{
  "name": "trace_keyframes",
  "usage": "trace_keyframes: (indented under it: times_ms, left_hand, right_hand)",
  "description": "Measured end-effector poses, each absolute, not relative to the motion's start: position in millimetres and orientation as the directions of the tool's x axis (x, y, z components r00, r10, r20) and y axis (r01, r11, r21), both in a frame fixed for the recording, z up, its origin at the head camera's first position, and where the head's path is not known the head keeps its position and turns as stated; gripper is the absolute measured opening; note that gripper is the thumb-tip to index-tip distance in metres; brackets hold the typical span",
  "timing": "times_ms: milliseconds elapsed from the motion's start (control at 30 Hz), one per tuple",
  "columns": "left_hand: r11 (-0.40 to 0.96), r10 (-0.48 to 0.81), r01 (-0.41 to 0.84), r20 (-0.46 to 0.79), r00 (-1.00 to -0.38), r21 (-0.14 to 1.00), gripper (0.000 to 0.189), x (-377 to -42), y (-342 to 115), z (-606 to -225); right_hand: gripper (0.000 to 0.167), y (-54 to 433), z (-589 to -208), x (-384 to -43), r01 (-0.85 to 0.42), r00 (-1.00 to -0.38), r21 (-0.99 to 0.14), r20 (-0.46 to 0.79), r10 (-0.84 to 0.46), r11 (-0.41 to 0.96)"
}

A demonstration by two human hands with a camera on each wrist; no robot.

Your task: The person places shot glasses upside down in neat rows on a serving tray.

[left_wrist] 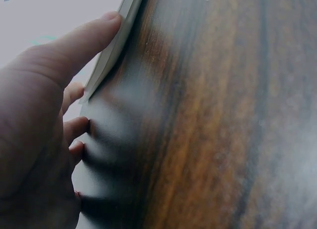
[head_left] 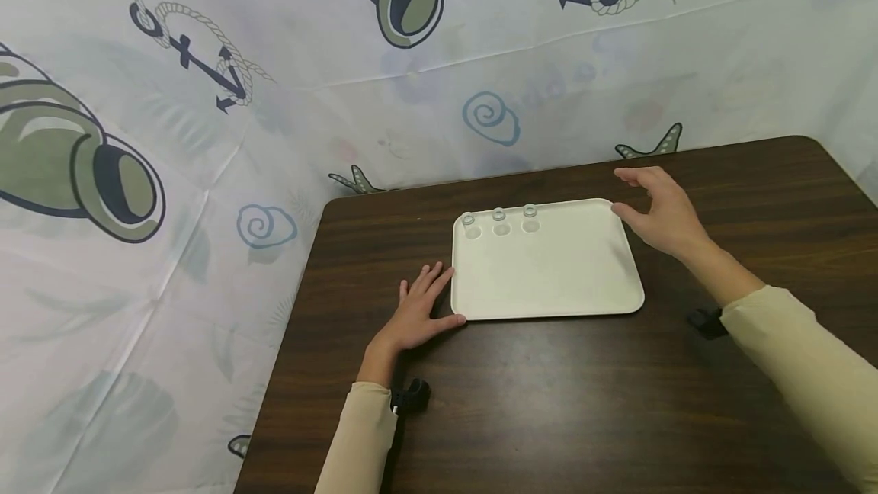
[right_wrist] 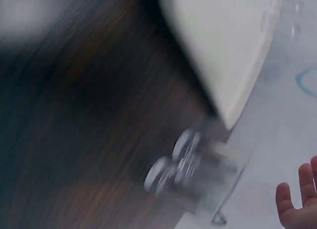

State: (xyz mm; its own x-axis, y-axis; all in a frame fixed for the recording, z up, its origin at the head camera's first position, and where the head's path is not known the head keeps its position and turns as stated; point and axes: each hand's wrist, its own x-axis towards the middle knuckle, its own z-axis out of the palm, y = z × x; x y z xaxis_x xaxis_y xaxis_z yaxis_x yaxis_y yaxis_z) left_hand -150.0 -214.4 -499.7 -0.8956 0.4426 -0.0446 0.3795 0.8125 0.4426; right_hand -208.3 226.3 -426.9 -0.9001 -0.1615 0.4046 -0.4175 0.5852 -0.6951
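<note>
The tray (head_left: 569, 277), white and rectangular, lies flat on the tabletop (head_left: 549, 402), which is dark and wood-grained. Three clear jars (head_left: 499, 221) stand apart in a row on the tray, along its far edge toward the far left corner; their contents cannot be made out.

The left hand (head_left: 414, 319) is at the tray's near left corner. Its fingers are spread and extended along the left side, the thumb reaching the near edge. The left wrist view shows the thumb against the tray's rim. Nothing is gripped.

The right hand (head_left: 661, 216) is at the tray's far right corner. Thumb and fingers are apart, with a clear gap between them. Contact between thumb and rim cannot be confirmed. The right wrist view is blurred; it shows clear items (right_wrist: 181, 162) near a corner of the tray, away from the visible fingers. Their exact number and shape cannot be told.

Each arm wears a pale sleeve (head_left: 789, 357) and, at the wrist, a black device (head_left: 411, 396). Beyond the tabletop hangs a pale cloth (head_left: 405, 117), printed with anchors, shells and starfish.
</note>
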Motion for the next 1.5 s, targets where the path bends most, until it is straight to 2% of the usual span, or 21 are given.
trace_keyframes:
  times_ms: [200,467,700,833,1100,1500]
  left_hand:
    - [0.807,0.446,0.390,-0.025,-0.895,0.443,0.090,-150.9,-215.6,-501.5]
    - [0.806,0.449,0.389,-0.031,-0.893,0.446,0.091,-150.8,-215.4,-503.1]
    - [0.808,0.447,0.387,-0.034,-0.894,0.445,0.091,-151.7,-215.1,-503.9]
    - [0.806,0.446,0.387,-0.030,-0.894,0.448,0.090,-151.1,-215.4,-503.5]
    - [0.798,0.453,0.391,-0.029,-0.891,0.458,0.090,-149.7,-215.8,-503.1]
    - [0.789,0.460,0.404,-0.009,-0.888,0.464,0.089,-150.5,-214.8,-502.2]
  right_hand:
    - [0.059,271.1,-429.5,-188.1,-0.344,-0.929,-0.699,0.351,-0.118,0.627]
    - [0.073,309.0,-448.4,-172.1,-0.108,-0.993,-0.773,0.115,-0.030,0.625]
    - [0.088,320.2,-468.2,-175.2,-0.054,-0.994,-0.777,-0.019,-0.108,0.627]
    - [0.084,320.7,-477.5,-180.4,-0.042,-0.986,-0.763,-0.071,-0.149,0.645]
    - [0.064,319.4,-481.8,-183.0,0.022,-0.974,-0.737,-0.168,-0.152,0.676]
    - [0.067,320.5,-479.2,-184.9,0.077,-0.963,-0.719,-0.233,-0.134,0.691]
